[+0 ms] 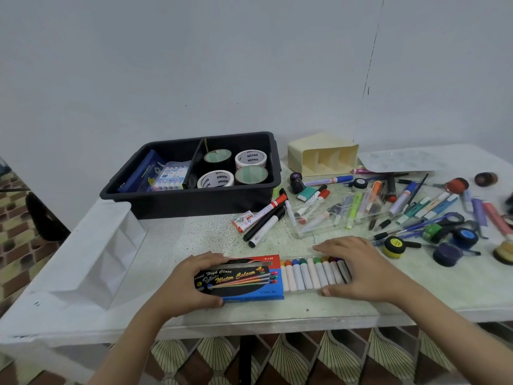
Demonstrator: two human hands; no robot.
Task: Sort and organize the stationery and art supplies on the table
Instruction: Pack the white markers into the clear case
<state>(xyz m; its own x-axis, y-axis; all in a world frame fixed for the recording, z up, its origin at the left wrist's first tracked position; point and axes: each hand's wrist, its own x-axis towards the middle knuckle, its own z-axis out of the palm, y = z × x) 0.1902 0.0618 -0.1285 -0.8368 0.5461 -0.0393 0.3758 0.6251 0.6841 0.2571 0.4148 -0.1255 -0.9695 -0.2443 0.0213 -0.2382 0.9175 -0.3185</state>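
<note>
Paint tubes (308,276), about ten showing, are sticking out of the right end of one watercolour box (244,282) lying near the middle of the bench (194,237). The left hand (191,282) is gripping the box's left end, fingers curling over the far edge and thumb on the near one. The right hand (363,270) is clasping the paint tubes, hiding the rightmost ones. Far left, one black bin (194,202) is holding four tape rolls (251,158) in its right compartment; the left compartment's contents are hard to make out. Pens (402,198) and small jars are lying scattered far right, too jumbled to count, some blurring at the edge.
</note>
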